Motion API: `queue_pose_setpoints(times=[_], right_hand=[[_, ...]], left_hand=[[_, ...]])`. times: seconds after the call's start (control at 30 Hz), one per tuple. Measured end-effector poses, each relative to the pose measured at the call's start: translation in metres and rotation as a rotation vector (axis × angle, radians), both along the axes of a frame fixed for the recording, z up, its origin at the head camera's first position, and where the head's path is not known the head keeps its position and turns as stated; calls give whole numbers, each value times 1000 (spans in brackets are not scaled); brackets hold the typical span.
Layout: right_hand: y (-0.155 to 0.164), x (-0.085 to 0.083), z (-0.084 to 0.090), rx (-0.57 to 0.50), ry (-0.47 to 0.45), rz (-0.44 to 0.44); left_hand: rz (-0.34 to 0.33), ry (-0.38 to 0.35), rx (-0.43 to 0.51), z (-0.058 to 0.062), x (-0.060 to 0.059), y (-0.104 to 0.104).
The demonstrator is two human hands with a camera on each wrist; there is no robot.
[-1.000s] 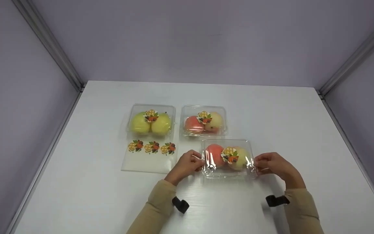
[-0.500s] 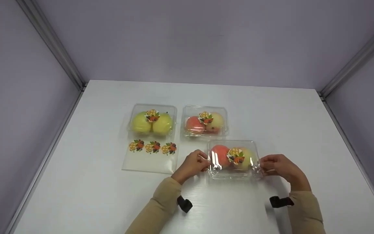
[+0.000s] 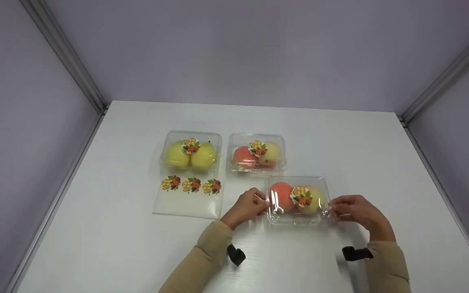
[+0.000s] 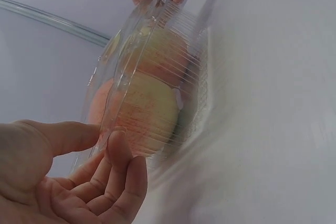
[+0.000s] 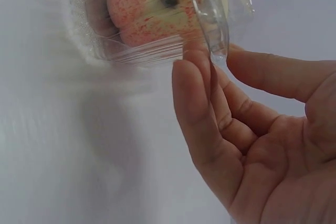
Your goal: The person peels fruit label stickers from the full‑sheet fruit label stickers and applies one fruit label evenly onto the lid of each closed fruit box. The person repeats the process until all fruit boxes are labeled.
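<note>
A clear plastic clamshell box (image 3: 298,219) with one red and one pale yellow fruit inside is in front of me, a fruit-print sticker (image 3: 301,196) on its lid. My left hand (image 3: 248,206) pinches the box's rim at its left end, thumb above and curled fingers below in the left wrist view. At the opposite end my right hand (image 3: 358,211) pinches the rim between thumb and fingers. Through the ribbed side wall, the right wrist view shows a red-speckled fruit (image 5: 155,11) with a dark hollow.
Behind stand two more stickered clamshells: one with yellow-green fruits (image 3: 178,154), one with red and pale fruits (image 3: 244,157). A sticker sheet (image 3: 187,206) bearing three fruit prints lies at left on the white table (image 3: 96,211). Grey-lilac walls (image 3: 242,53) enclose the table.
Both hands have moved the held clamshell to the right across the front of the table, slowing in the last half second. The other boxes and the sheet stay put.
</note>
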State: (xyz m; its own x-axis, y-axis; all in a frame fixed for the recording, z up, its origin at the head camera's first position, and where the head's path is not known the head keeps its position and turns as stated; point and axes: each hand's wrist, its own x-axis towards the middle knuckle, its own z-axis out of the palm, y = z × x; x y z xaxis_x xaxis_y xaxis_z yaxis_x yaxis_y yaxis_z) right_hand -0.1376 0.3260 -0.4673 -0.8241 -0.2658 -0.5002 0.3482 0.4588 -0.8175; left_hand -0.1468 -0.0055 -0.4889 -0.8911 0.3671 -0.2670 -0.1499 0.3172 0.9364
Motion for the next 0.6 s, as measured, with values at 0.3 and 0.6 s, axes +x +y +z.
queue_pose_setpoints(times=[0.3,0.6], right_hand=[[7,0,0,36,-7,-40],[17,2,-1,2,-22,-52]], left_hand=[[2,-8,14,0,-2,8],[-10,30,6,0,-2,19]])
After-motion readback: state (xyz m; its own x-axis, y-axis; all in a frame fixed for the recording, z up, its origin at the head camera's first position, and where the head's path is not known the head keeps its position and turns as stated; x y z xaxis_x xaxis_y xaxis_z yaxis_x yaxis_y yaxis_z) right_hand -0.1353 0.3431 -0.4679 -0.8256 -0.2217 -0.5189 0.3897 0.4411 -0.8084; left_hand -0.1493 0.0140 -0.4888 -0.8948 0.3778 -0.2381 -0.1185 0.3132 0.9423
